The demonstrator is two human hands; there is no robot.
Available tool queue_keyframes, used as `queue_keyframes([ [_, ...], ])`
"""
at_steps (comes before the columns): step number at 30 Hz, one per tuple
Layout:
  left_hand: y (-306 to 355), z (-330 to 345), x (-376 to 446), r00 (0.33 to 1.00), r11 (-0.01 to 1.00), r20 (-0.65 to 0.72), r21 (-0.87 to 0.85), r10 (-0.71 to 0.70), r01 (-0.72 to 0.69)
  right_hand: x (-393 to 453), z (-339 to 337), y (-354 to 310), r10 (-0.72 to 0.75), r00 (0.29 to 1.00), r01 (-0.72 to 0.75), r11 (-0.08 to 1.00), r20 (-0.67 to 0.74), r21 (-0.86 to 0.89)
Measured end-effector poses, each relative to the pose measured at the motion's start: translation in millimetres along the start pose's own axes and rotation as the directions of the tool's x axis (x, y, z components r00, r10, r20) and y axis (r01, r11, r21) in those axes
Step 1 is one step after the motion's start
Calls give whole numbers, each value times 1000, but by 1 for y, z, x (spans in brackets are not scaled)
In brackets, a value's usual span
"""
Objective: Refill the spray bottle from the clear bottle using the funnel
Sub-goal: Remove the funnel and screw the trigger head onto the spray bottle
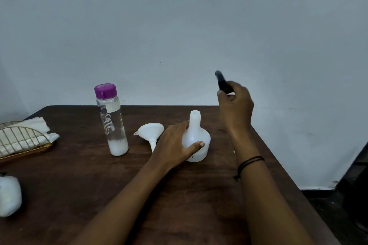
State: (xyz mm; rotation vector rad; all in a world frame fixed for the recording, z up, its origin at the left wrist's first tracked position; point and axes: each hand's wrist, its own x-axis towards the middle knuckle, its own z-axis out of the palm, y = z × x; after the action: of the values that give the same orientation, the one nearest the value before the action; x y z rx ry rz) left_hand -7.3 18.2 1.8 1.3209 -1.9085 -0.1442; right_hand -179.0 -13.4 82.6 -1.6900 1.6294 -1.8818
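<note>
The white spray bottle [197, 137] stands upright on the dark wooden table [179, 195], its neck open with no top on it. My left hand [175, 145] grips its round body from the left. My right hand [236, 105] is raised above and to the right of the bottle, closed on the black spray head [221, 81], which looks blurred. A white funnel [150, 132] lies on its side just left of my left hand. Further left stands the clear bottle [112, 121] with a purple cap, white liquid at its bottom.
A gold wire holder [22, 141] with white napkins sits at the table's far left. A white rounded object [9, 195] is at the left edge. The table's right edge runs diagonally past my right forearm. A pale wall rises behind.
</note>
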Motion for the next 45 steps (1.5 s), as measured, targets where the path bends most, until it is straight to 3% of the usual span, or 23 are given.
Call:
queue_keyframes([
  [4, 1, -1, -2, 1000, 1000, 16, -12, -3, 4, -8, -11, -27, 9, 995, 30, 920, -99, 391],
  [9, 7, -5, -2, 1000, 1000, 18, -16, 24, -24, -14, -23, -49, -76, 976, 183, 791, -203, 584],
  [15, 3, -3, -2, 999, 1000, 45, 9, -22, 21, -17, -22, -68, -240, 934, 356, 690, -265, 631],
  [19, 3, -4, -1, 999, 1000, 44, 22, -17, 16, -23, -9, -73, -363, 907, 417, 709, -213, 569],
  [25, 7, -7, -1, 998, 1000, 57, 13, -19, 18, -26, -3, -72, -413, 904, 406, 746, -113, 528],
  [31, 8, -8, -1, 996, 999, 86, 12, -30, 29, -25, 3, -68, -419, 904, 300, 761, 83, 575],
  [35, 4, -6, 0, 994, 999, 99, 7, -49, 49, -20, 9, -63, -328, 920, 105, 736, 217, 669],
  [42, 0, -4, -1, 996, 1000, 87, -12, -1, 2, -16, 16, -33, -70, 915, -313, 497, 397, 810],
  [45, -3, -3, 0, 996, 1000, 82, -18, 21, -20, -23, 23, -19, -12, 898, -375, 504, 441, 778],
])
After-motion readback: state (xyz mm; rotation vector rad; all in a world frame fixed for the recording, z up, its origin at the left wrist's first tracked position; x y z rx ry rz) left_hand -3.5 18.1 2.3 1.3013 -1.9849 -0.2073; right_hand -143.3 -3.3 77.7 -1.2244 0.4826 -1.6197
